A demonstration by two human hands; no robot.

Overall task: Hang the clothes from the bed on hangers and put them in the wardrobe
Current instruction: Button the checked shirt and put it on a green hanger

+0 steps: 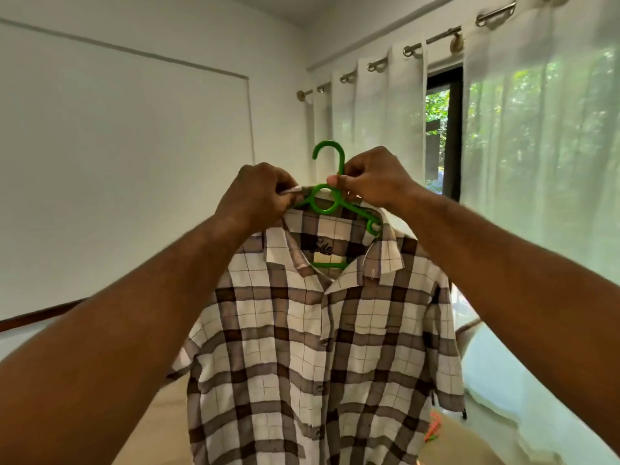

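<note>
Both hands are up in front. The left hand pinches the collar edge of the shirt, just beside the ring of the hanger. The right hand pinches the hanger just under its hook. The shirt hangs down below both hands, over the bed.

The shirt looks soft and light. I think it will flop, and it could slide off the smooth hanger. The hanger looks thin and stiff. The best place to hold is under the hook, so the shirt hangs by itself. The shoulder by the left hand may need a small tug to sit right.
</note>
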